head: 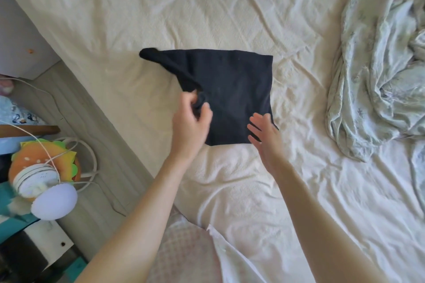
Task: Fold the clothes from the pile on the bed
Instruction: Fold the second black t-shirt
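Floor, far left: a burger-shaped cushion (pixel 43 156), a white round device (pixel 36 179) and looped cable (pixel 89 158) beside the bed.
Left hand (pixel 192 119): fingers curled, pinching a gathered fold of the black garment's left edge.
Black garment (pixel 232 89): spread mid-bed (pixel 207 11), one corner trailing up-left.
Right hand (pixel 264 133): fingers straight and spread wide, at the garment's lower right corner.
Far right: rumpled pale bedding (pixel 377 71).

Garment (pixel 230 89) mid-bed (pixel 207 7), crumpled bedding (pixel 377 64) to its right
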A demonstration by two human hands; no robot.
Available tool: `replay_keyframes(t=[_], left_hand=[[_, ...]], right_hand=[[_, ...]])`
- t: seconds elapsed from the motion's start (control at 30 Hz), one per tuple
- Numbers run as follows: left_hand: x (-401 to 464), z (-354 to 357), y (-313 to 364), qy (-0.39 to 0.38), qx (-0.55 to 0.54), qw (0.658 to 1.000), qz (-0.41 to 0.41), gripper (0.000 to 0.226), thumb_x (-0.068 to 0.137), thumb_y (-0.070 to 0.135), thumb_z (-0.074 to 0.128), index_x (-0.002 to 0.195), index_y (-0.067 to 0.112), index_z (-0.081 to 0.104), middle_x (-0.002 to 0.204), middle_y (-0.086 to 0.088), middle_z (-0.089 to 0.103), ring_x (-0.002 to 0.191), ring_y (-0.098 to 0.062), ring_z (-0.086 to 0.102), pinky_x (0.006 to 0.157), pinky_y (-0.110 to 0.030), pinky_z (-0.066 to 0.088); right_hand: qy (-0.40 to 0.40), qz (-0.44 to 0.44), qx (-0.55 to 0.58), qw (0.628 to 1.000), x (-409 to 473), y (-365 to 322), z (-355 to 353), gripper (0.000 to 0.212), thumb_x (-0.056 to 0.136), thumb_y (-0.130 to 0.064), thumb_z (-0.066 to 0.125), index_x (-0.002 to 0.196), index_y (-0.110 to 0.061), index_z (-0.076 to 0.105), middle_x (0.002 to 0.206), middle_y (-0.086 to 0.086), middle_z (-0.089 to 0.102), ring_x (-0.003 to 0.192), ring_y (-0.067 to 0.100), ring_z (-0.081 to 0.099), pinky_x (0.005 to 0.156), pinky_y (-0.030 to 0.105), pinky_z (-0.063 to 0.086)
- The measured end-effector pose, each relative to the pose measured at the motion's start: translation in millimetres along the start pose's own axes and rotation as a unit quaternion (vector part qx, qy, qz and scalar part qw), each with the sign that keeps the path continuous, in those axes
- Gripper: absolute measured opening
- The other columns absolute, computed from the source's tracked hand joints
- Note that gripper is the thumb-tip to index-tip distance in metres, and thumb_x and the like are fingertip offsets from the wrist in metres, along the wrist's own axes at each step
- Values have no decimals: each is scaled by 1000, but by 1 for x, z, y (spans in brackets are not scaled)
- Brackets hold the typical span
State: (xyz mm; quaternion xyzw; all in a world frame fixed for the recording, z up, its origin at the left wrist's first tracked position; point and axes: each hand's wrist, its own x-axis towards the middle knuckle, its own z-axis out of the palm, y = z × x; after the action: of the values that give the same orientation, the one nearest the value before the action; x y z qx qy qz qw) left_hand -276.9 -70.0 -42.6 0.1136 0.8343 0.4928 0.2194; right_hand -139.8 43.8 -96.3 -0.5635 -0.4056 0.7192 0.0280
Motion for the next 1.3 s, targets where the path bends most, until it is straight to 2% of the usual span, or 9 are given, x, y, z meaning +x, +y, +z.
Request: replay_keyframes(t=[0.1,0.2,0.43,0.6,0.67,0.9,1.03,1.13,1.3], left_hand=[[-12,49,17,-172,75,979,79,22,91,13,55,112,10,51,124,-2,57,111,-11,56,90,-24,44],[-34,77,-3,-277,219,927,122,36,92,12,54,128,10,48,134,-3,50,125,-18,45,99,-27,38],[-38,44,-65,-199,425,874,126,42,89,7,54,130,12,48,129,-8,44,114,-25,43,92,-31,38],[-32,46,-67,-192,430,871,142,31,84,8,65,114,5,59,124,-16,50,110,-32,49,88,-39,43],[-32,45,-65,-190,420,872,161,27,79,1,69,105,2,63,119,-18,54,107,-34,54,84,-42,47],[-37,41,-75,-203,438,846,228,41,59,-23,67,92,1,66,116,-20,61,115,-36,58,82,-41,52],[-35,36,-81,-219,447,833,240,45,58,-26,66,95,-1,65,121,-20,60,121,-36,54,88,-44,51],[-32,34,-82,-237,482,808,242,56,53,-29,64,102,-2,64,130,-22,54,126,-38,48,97,-59,42],[-28,31,-82,-261,521,775,244,78,66,-27,51,138,4,44,151,-19,28,141,-34,25,109,-61,19]], right_hand=[[-7,-3,116,993,5,-16,-27,57,98,-55,29,129,-12,50,117,4,65,107,17,64,89,31,51],[32,19,79,996,12,-24,-34,48,95,-55,39,112,-15,59,109,7,67,101,19,66,82,30,53],[86,26,-95,991,38,-22,-33,45,88,-33,65,124,-8,55,92,3,62,79,15,65,63,22,53],[92,14,-131,987,36,-26,-31,3,89,-14,58,92,-13,59,86,0,65,70,11,66,60,23,53],[94,-17,-146,985,23,-26,-37,9,87,-10,56,84,-19,56,84,-3,65,67,8,66,58,21,51],[128,-9,-175,976,1,6,-58,12,90,-9,55,101,-12,59,93,0,66,76,9,65,67,25,52],[161,-15,-182,970,10,9,-59,8,89,-8,57,88,-16,58,88,1,65,77,13,65,66,25,53],[167,-1,-199,966,11,13,-59,7,88,-14,61,94,-14,58,91,-4,61,91,20,63,79,34,54],[140,48,-257,955,18,8,-56,8,86,-13,60,87,-16,53,83,-5,55,94,28,62,83,38,52]])
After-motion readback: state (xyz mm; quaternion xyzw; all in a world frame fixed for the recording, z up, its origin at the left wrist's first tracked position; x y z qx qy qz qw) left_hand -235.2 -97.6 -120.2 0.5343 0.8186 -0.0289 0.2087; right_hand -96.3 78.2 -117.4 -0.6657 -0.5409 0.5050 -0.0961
